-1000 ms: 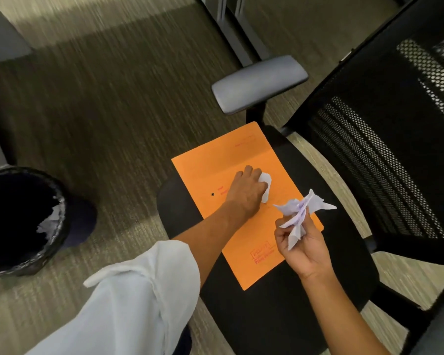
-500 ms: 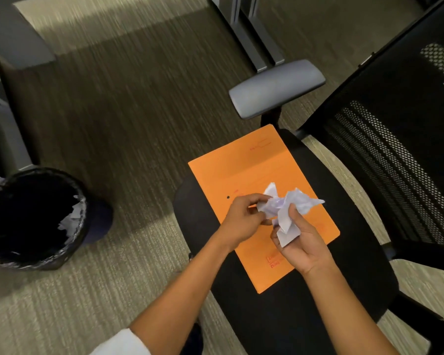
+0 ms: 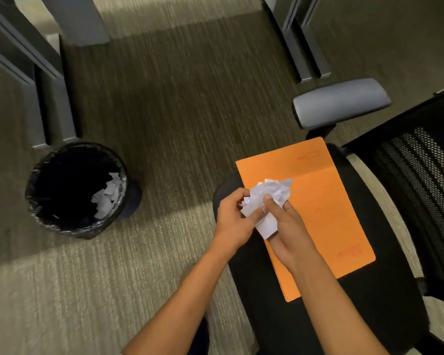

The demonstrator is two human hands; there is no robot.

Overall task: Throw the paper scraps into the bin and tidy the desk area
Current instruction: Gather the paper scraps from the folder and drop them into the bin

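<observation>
carpet (image 3: 164, 119): ribbed, grey-green, lit in a band toward me, shadowed farther out; wide bare stretch of it lies to the left of my grip, between the chair and the bin.

my left hand (image 3: 232, 219) and my right hand (image 3: 283, 226): both clenched round one wad of paper scraps (image 3: 267, 198), left fingers on its left side, right thumb pressed across its front. hands held together above the front left corner of the chair seat (image 3: 344, 316).

paper scraps: white, crumpled, torn edges sticking up and to the right past my fingers; a flat strip hangs down between my palms.

orange folder (image 3: 326, 213): lies flat on the seat, under and to the right of the grip, its near corner close to the seat's front edge. red print at its far corner and a red stamp at its near right corner, both too blurred to read.

bin (image 3: 75, 190): round, black liner, well to the left of the grip on the carpet, mouth open upward; white scraps already inside against its right wall.

armrest (image 3: 341, 103): grey pad, beyond the grip to the right. mesh chair back (image 3: 420, 175) at far right. grey desk legs (image 3: 305, 39) beyond, more grey furniture (image 3: 36, 73) behind the bin.
</observation>
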